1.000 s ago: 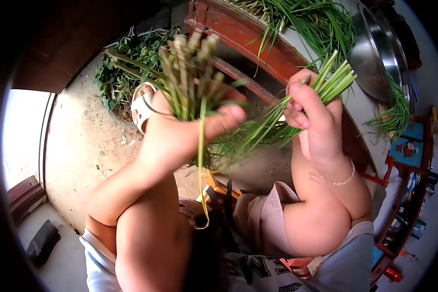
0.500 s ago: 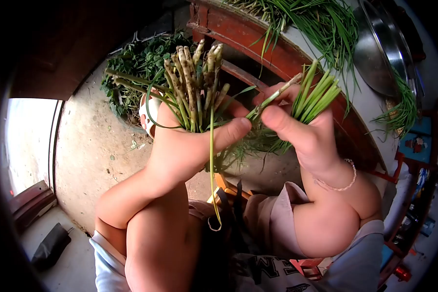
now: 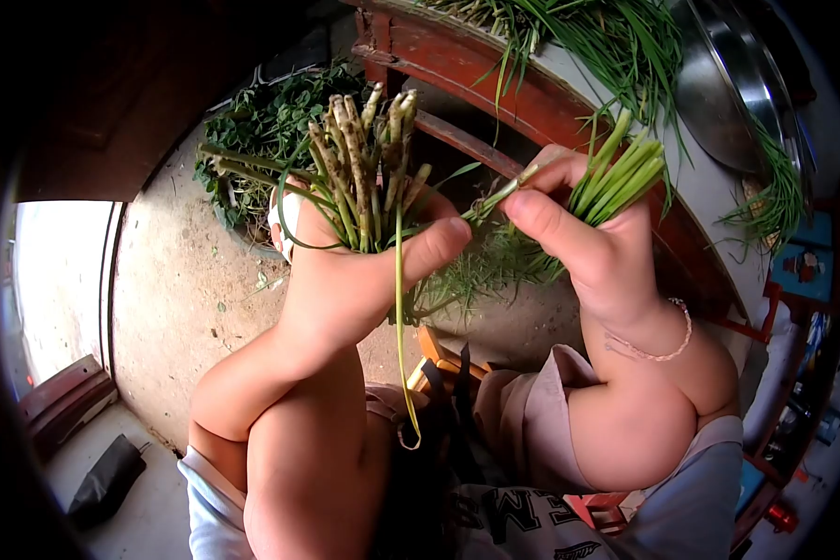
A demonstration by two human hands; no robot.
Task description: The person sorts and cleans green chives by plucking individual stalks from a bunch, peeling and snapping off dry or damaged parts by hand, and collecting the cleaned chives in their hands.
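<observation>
My left hand point(image 3: 336, 280) is closed around a bunch of garlic chives point(image 3: 353, 140), their brown, soil-marked root ends pointing up. One thin yellowish strand point(image 3: 400, 327) hangs from this bunch past my wrist. In my right hand point(image 3: 593, 238) is a second bunch of chives point(image 3: 621, 177) with clean, pale green ends. My right thumb and index finger also pinch a single chive stalk point(image 3: 495, 201) near its whitish end. That stalk stretches across the gap between my hands. Leafy ends dangle blurred below both hands.
A red-edged table point(image 3: 495, 79) carries a heap of chives point(image 3: 616, 47) and a metal bowl point(image 3: 723, 93). Leafy greens point(image 3: 261, 131) stand on the floor at the left. A dark object point(image 3: 107, 481) lies lower left; shelving point(image 3: 803, 308) is at the right.
My hands have moved slightly apart, the right one up and to the right. Its thumb and index finger now cover more of the single stalk's end, and less of that end sticks out.
</observation>
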